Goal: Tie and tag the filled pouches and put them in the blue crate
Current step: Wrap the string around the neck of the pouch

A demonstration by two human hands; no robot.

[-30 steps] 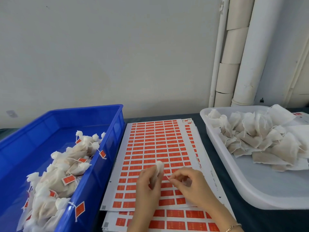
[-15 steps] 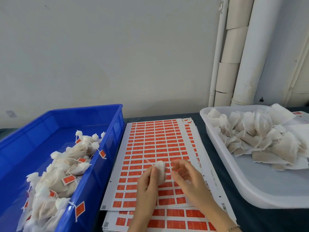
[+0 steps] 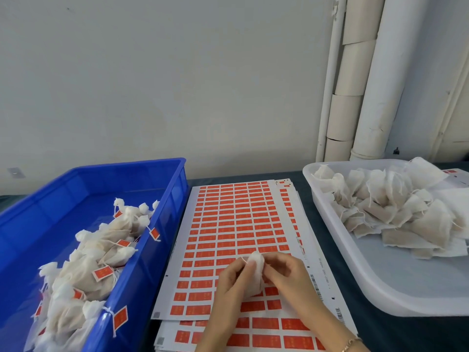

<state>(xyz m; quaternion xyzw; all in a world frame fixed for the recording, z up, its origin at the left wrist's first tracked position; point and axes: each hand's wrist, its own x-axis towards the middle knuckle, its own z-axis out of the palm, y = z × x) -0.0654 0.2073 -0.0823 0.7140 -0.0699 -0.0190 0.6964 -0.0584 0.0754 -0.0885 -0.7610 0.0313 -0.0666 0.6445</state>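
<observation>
One pouch, seemingly half-hidden, between left hand and right hand

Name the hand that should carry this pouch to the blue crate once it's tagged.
Left. The left hand grips the pouch and lies nearer the blue crate, which stands on that side; the right hand would likely have to cross over.

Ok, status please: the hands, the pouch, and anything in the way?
Left hand and right hand both pinch one pouch over the label sheets. No tag seen on it. Blue crate left, nothing between.
</observation>
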